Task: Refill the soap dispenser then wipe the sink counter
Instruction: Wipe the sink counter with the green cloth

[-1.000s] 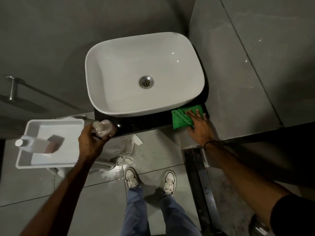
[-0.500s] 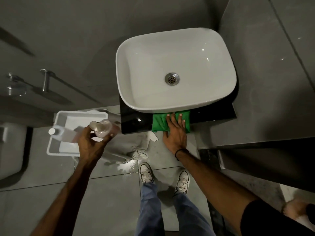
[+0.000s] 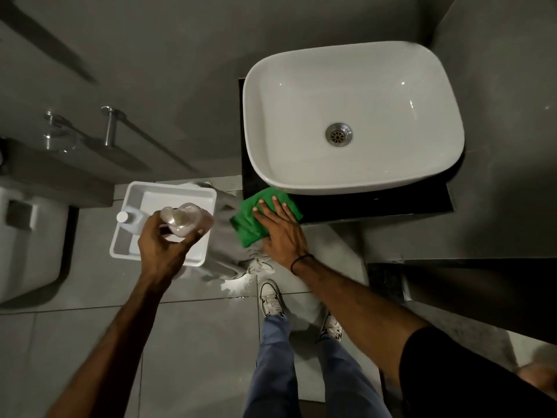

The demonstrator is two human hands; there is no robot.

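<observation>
White tray point(image 3: 132, 191) at 9 o'clock, on a stool-like stand; a white-capped refill bottle point(image 3: 129, 220) lies in it. Left hand point(image 3: 162, 242) hovers over the tray, fingers clamped round the clear soap dispenser point(image 3: 184, 220). Grey rag point(image 3: 259, 263) on the floor at 6 o'clock of the tray's right edge. Right hand point(image 3: 278, 229) flat, fingers spread, pressing the green cloth point(image 3: 251, 220) onto the front-left corner of the black counter point(image 3: 373, 206), cloth partly overhanging the edge. White sink point(image 3: 352, 116) at 1 o'clock, touching the cloth's far edge.
</observation>
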